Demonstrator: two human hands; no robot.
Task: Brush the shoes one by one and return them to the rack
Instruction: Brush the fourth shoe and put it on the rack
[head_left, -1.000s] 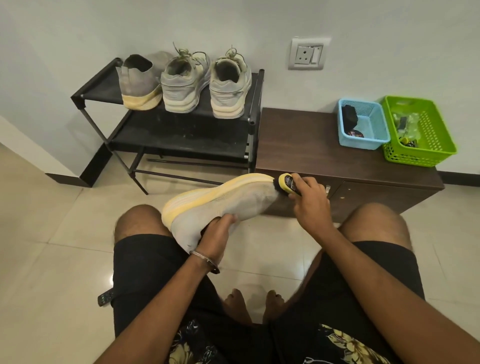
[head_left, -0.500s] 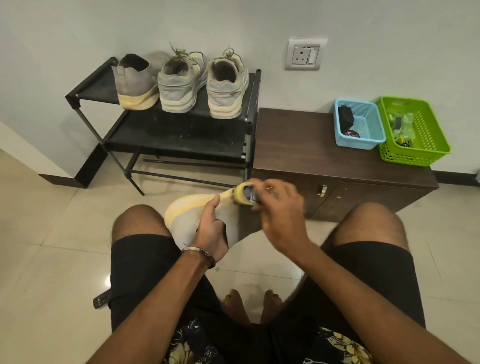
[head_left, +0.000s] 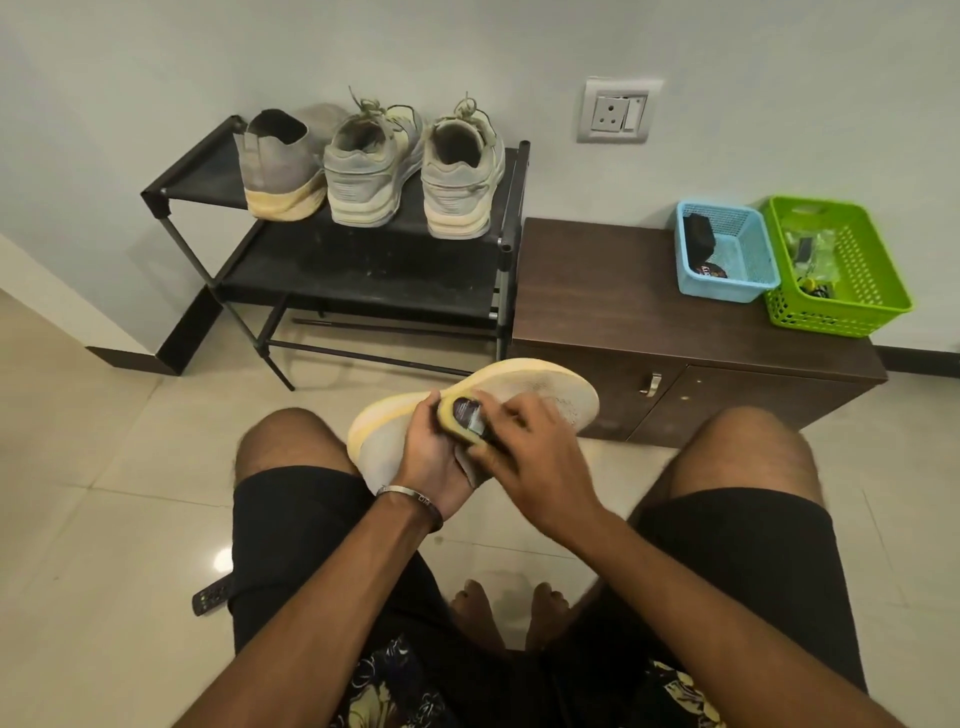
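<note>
shoe (head_left: 540, 387) sole-up | left hand (head_left: 434, 460) grips it | right hand (head_left: 540, 460) presses brush (head_left: 465, 415)

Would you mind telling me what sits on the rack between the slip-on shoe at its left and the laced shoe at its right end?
In the head view, one more laced shoe stands between the slip-on shoe and the right-hand shoe.

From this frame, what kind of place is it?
Likely a home entryway or hallway: a black shoe rack against the wall with three shoes on its top shelf, a low wooden cabinet carrying two plastic baskets, and a tiled floor.
</note>
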